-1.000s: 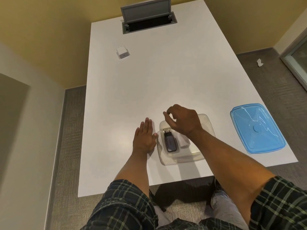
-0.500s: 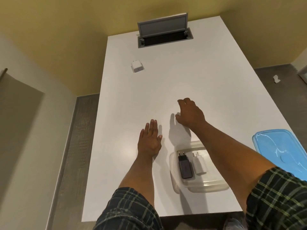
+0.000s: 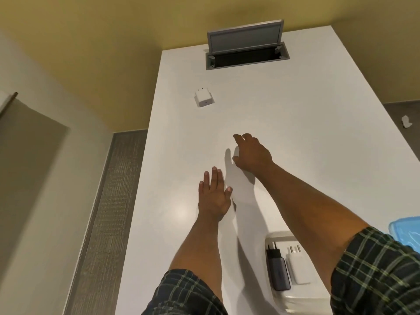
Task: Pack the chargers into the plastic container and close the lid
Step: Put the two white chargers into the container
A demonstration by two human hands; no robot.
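A clear plastic container (image 3: 302, 301) sits at the near right of the white table (image 3: 284, 114). Inside it lie a dark charger (image 3: 278, 270) and a white charger (image 3: 298, 268), side by side. Another white charger (image 3: 204, 100) rests far up the table on the left. My right hand (image 3: 253, 153) is stretched out over the table's middle, fingers apart and empty, well short of that far charger. My left hand (image 3: 214, 197) lies flat on the table, palm down. A corner of the blue lid (image 3: 406, 230) shows at the right edge.
A grey cable hatch (image 3: 246, 52) stands open at the table's far end. Yellow wall lies behind it. Grey carpet runs along both sides, with a small white scrap (image 3: 406, 122) on the floor at the right.
My right hand has left the container and reached forward over the table toward the far white charger. The view has tilted up, so the container and lid sit lower in frame.
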